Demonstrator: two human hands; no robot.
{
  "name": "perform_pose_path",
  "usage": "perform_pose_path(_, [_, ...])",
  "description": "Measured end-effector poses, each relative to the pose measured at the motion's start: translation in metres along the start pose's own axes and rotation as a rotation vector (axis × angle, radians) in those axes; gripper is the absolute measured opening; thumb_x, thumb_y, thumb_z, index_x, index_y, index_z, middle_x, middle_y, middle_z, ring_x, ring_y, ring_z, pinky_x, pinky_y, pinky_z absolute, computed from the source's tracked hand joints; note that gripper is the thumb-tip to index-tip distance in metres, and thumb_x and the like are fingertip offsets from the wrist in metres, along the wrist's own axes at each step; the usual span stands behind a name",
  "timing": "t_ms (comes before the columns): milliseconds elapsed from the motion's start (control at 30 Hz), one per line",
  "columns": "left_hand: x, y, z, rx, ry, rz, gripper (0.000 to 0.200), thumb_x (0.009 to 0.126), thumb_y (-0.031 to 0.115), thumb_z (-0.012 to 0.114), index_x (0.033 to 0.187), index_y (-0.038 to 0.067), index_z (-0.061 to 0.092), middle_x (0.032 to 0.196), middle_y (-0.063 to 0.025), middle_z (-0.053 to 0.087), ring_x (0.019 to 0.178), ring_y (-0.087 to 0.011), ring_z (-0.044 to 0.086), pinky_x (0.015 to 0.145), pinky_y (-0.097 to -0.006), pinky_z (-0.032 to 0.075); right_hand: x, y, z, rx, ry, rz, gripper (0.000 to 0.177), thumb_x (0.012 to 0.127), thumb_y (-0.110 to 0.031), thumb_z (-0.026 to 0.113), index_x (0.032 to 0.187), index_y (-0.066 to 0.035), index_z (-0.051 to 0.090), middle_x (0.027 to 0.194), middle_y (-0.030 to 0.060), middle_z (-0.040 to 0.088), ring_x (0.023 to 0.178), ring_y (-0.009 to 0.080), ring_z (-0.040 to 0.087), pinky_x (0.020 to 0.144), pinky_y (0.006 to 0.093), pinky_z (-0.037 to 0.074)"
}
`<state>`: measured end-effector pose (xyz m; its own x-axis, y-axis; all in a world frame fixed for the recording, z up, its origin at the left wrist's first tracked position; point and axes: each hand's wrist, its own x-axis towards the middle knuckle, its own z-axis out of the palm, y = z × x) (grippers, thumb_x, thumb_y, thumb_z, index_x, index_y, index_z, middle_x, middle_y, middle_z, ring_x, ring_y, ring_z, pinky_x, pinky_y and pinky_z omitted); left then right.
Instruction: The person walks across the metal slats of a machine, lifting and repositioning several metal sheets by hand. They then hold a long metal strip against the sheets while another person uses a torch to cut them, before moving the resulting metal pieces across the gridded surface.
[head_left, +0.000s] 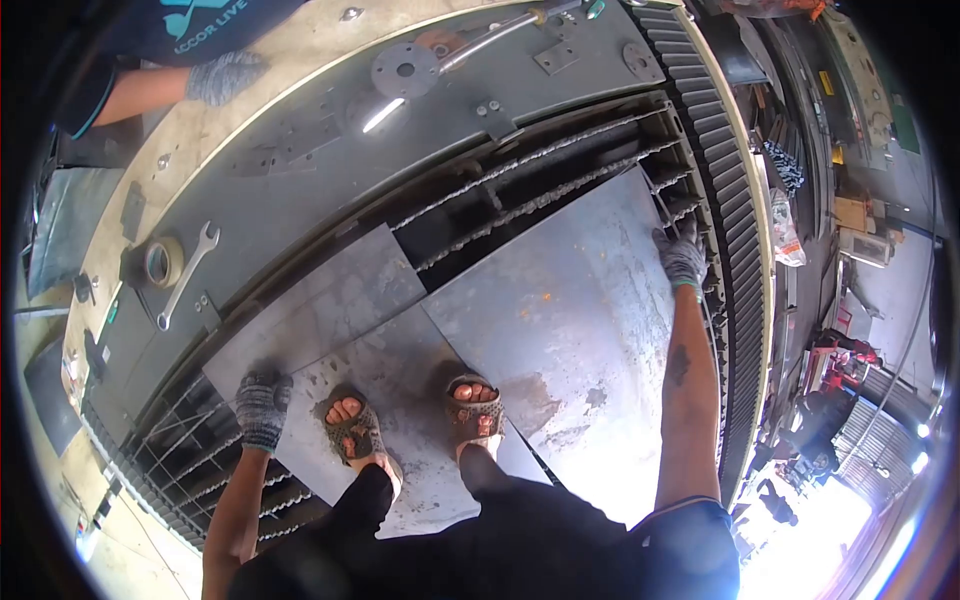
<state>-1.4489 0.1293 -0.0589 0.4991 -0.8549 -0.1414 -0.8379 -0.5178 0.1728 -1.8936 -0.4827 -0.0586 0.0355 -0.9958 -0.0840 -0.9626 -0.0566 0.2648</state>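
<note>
Here, underfoot: grey steel sheets, jagged dark metal slats beneath;
Sheets' left edge: my grey-gloved left hand, curled;
Sheets' right edge: my grey-gloved right hand, fingers parted;
Grips: I can't tell.

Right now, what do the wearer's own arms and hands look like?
The left hand and right hand wear mottled grey knit gloves; the right one has a green edge at the wrist. The left forearm and right forearm are bare, the right bearing a dark mark, tattoo or smudge, I cannot tell. A short dark sleeve shows on the right arm.
</note>
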Motion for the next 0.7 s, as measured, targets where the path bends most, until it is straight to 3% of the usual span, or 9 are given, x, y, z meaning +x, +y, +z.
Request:
perform_pose_path(67, [0.006,-0.002,-0.001,-0.025,0.001,0.016,0.021,0.082,0.025,0.07,0.083,0.006,0.062,0.08,-0.0149,0.063,0.08,-0.0371,0.059,0.074,-0.0479,0.047,0.071,0.072,0.085,0.238,-0.128,-0.254,0.079,0.083,-0.06,0.058,0.143,-0.012,0.039,0.139,0.0151,0.051,0.121,0.0333,0.054,0.101,0.0434,0.043])
perform_pose_path(100, [0.007,-0.003,-0.001,-0.023,-0.047,-0.032,0.021,0.082,0.026,0.069,0.082,0.006,0.062,0.081,-0.0153,0.063,0.081,-0.037,0.059,0.075,-0.0482,0.048,0.07,0.063,0.063,0.238,-0.135,-0.241,0.079,0.083,-0.06,0.058,0.143,-0.012,0.039,0.139,0.0151,0.051,0.121,0.0333,0.054,0.101,0.0434,0.043])
perform_pose_path(167, [0.006,-0.003,0.001,-0.032,-0.103,-0.084,0.022,0.083,0.027,0.068,0.081,0.005,0.062,0.081,-0.0158,0.063,0.081,-0.0369,0.059,0.075,-0.0486,0.048,0.068,0.034,-0.018,0.273,-0.513,-0.154,0.061,0.089,-0.038,0.062,0.141,-0.01,0.044,0.138,0.0083,0.053,0.123,0.0213,0.052,0.1,0.0371,0.043])
perform_pose_path(267, [0.008,-0.015,0.007,0.102,-0.132,0.01,0.025,0.083,0.03,0.065,0.08,0.005,0.063,0.081,-0.0165,0.064,0.081,-0.0368,0.059,0.075,-0.0487,0.048,0.096,0.076,0.017,0.598,-0.649,-0.232,0.053,0.09,-0.032,0.063,0.136,-0.009,0.049,0.127,0.0094,0.06,0.116,0.0217,0.057,0.089,0.0373,0.049])
perform_pose_path(433, [-0.003,-0.026,0.018,0.132,-0.057,0.024,0.026,0.085,0.032,0.057,0.084,0.006,0.06,0.086,-0.0158,0.06,0.083,-0.0355,0.057,0.074,-0.0475,0.045,0.054,0.072,0.044,0.25,-0.227,0.02,0.058,0.087,-0.048,0.056,0.135,-0.016,0.049,0.126,0.0143,0.06,0.118,0.0332,0.057,0.098,0.0439,0.046])
perform_pose_path(500, [-0.003,-0.023,0.018,0.126,-0.034,0.017,0.025,0.084,0.032,0.058,0.082,0.007,0.06,0.084,-0.0155,0.06,0.082,-0.0352,0.057,0.073,-0.0473,0.045,0.055,0.092,0.069,0.01,-0.102,-0.334,0.068,0.085,-0.05,0.06,0.14,-0.014,0.042,0.129,0.0161,0.059,0.115,0.0325,0.058,0.099,0.0409,0.045])
perform_pose_path(567, [0.008,-0.02,0.01,0.134,0.001,0.006,0.025,0.083,0.032,0.058,0.08,0.007,0.06,0.082,-0.0152,0.06,0.081,-0.0348,0.057,0.073,-0.047,0.045,0.087,0.1,0.076,0.053,-0.122,-0.165,0.071,0.079,-0.062,0.059,0.12,-0.005,0.057,0.106,0.0224,0.065,0.098,0.0394,0.063,0.077,0.0458,0.049])
perform_pose_path(633, [0.015,-0.017,-0.007,-0.061,-0.181,-0.018,0.025,0.082,0.032,0.059,0.075,0.007,0.06,0.077,-0.0146,0.06,0.078,-0.0342,0.057,0.072,-0.0469,0.045,0.049,0.069,-0.007,0.272,-0.234,-0.007,0.068,0.081,-0.062,0.058,0.114,-0.003,0.06,0.1,0.0213,0.067,0.092,0.0373,0.065,0.075,0.0449,0.048])
perform_pose_path(700, [0.013,-0.023,0.003,0.01,-0.137,0.021,0.025,0.082,0.032,0.059,0.072,0.008,0.06,0.075,-0.0144,0.06,0.076,-0.034,0.057,0.071,-0.0469,0.045,0.012,0.042,-0.074,0.382,-0.253,0.029,0.063,0.083,-0.059,0.057,0.11,-0.002,0.063,0.095,0.0204,0.067,0.087,0.0343,0.065,0.073,0.0432,0.048])
